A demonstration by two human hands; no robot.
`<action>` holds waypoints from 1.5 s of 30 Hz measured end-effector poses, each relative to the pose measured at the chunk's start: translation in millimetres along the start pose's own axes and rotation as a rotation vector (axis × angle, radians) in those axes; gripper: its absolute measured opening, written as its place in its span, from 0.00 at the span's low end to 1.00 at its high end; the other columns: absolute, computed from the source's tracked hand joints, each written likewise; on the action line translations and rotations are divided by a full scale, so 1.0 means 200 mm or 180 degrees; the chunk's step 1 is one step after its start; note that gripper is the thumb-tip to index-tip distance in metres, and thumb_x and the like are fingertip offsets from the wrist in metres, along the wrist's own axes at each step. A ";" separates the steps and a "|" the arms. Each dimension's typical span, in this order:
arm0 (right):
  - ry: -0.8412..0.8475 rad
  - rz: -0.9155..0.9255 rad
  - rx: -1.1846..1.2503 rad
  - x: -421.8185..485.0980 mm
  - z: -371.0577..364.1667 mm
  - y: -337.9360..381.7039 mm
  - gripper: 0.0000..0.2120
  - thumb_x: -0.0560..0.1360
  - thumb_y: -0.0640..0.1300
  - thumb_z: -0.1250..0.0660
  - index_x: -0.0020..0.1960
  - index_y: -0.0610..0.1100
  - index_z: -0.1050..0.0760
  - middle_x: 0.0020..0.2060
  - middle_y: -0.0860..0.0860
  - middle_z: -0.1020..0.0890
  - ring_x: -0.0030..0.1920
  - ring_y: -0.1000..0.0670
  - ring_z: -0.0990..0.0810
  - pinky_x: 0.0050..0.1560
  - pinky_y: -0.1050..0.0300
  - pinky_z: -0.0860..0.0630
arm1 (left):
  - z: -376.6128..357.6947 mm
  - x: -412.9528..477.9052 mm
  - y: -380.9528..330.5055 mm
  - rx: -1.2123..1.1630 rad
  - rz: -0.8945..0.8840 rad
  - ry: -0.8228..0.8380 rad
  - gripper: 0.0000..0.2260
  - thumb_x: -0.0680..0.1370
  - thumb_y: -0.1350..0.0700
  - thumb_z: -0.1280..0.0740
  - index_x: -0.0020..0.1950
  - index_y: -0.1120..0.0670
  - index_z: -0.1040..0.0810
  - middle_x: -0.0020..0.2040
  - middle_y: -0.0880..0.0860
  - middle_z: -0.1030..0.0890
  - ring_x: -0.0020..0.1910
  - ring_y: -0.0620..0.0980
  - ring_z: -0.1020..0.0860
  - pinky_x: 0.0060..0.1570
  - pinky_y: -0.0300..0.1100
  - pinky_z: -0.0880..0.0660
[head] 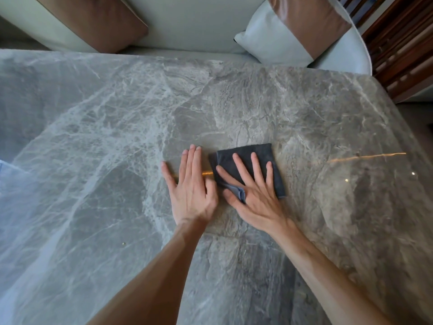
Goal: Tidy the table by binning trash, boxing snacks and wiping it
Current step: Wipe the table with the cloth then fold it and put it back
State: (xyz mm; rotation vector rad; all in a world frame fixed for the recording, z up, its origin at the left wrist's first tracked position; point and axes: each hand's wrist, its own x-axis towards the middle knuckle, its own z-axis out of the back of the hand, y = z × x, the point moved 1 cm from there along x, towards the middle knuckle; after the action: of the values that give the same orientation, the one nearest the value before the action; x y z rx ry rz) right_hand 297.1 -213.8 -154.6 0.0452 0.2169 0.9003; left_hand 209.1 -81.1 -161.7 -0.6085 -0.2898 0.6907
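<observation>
Currently listed, 1 view, head camera.

Item 1: table (269, 95), grey veined marble, glossy, filling most of the view. No trash or snacks show on it; 1 tiny pale speck (123, 243) lies near left, too small to identify.

Item 2: cloth (262, 156), dark grey, folded to a rough square, flat on the table right of centre, with 1 corner turned up at its near left edge.

Item 3: right hand (254, 195), palm down on the cloth, fingers spread and flat, thumb beside the turned-up corner. It presses; it does not clench.

Item 4: left hand (191, 186), flat on bare marble just left of the cloth, fingers extended and mostly together, holding nothing.

Item 5: sofa (187, 26), pale, beyond the far edge, with 2 cushions (295, 31).

Step in hand, as judged: wiping, the last of 3 parts, since binning and boxing look finished.

Next move calls for steady downward pressure through the right palm and long strokes toward unwiped areas, the near left speck included, keeping the fold from opening.
</observation>
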 end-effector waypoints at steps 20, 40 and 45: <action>0.0074 0.0421 -0.0101 0.13 0.02 -0.12 0.23 0.80 0.63 0.58 0.75 0.69 0.56 0.79 0.59 0.55 0.79 0.43 0.61 0.73 0.29 0.57 | 0.03 -0.01 0.01 -0.0590 0.0006 -0.0177 0.30 0.75 0.51 0.50 0.78 0.53 0.43 0.78 0.47 0.37 0.78 0.42 0.44 0.78 0.55 0.61; 0.0186 0.0090 -0.0235 0.12 0.12 -0.63 0.23 0.80 0.62 0.60 0.74 0.70 0.59 0.79 0.57 0.56 0.79 0.47 0.58 0.76 0.37 0.63 | 0.01 -0.01 -0.01 -0.0204 0.0039 -0.0172 0.28 0.76 0.52 0.48 0.77 0.55 0.41 0.76 0.52 0.33 0.78 0.44 0.42 0.78 0.58 0.56; 0.0068 0.0043 -0.0065 0.38 0.11 -0.44 0.23 0.79 0.63 0.58 0.74 0.70 0.56 0.79 0.57 0.53 0.79 0.46 0.60 0.75 0.35 0.64 | 0.02 -0.01 0.00 -0.0278 0.0084 -0.0225 0.29 0.76 0.52 0.49 0.77 0.56 0.41 0.76 0.51 0.34 0.77 0.44 0.40 0.78 0.56 0.56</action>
State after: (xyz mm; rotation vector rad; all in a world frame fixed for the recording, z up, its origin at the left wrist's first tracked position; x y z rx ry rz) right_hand 414.4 -207.9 -157.7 0.0180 0.2276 0.9165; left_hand 206.0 -81.0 -157.5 -0.6727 -0.3798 0.7287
